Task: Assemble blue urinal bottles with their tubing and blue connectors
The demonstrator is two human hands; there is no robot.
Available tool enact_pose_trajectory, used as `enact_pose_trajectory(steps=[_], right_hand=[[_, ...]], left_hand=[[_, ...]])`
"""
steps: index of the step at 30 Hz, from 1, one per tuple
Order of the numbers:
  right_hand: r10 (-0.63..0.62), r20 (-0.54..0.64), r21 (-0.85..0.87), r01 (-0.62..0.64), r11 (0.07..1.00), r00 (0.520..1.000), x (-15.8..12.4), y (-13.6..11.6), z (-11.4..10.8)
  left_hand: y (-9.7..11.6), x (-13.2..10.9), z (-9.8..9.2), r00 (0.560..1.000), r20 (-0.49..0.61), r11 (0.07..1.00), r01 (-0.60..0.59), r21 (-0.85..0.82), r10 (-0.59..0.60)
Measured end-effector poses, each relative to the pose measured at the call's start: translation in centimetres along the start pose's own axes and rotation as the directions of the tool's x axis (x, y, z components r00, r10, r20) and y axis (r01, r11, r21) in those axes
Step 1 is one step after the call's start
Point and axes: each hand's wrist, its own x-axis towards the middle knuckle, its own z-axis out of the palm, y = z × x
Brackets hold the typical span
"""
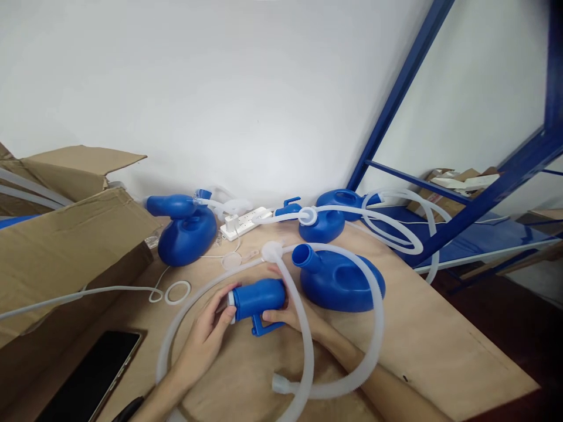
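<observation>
Both hands are on a blue plastic urinal cup [259, 298], lying on its side above the wooden table with its handle-like arm [266, 328] pointing down. My left hand [211, 322] pinches the whitish ring [231, 306] at the cup's left end. Around the other end is my right hand [285, 308], its thumb near the arm and part of its fingers behind the cup and hose. A translucent corrugated hose [305, 334] loops in front of my right wrist, joined to a white round cap [271, 252]. Just to the right lies a blue urinal bottle [343, 287] with an uncapped neck.
An open cardboard box [74, 252] fills the left side, with a black phone [88, 375] beside it. More blue bottles [187, 237], a small blue cup [288, 209] and a white power strip [246, 223] stand toward the wall. A blue metal rack [396, 105] borders the right.
</observation>
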Motion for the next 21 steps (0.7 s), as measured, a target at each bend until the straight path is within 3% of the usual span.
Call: enact_pose_trajectory(steps=[6, 11, 21], right_hand=[[0.018, -0.040, 0.005, -0.018, 1.000, 0.999, -0.6, -0.9, 1.5], [0.056, -0.091, 0.099, -0.047, 0.994, 0.994, -0.9, -0.8, 3.2], [0.111, -0.159, 0.224, -0.074, 0.972, 0.981, -1.4, -0.7, 3.3]], left_hand=[[-0.5, -0.5, 0.1, 0.984, -0.049, 0.974, -0.163, 0.158, 0.172], [-0.6, -0.8, 0.9, 0.909, -0.109, 0.883, -0.353, 0.310, 0.402], [0.6, 0.3, 3.6, 0.864, -0.080, 0.835, -0.451, 0.315, 0.497]])
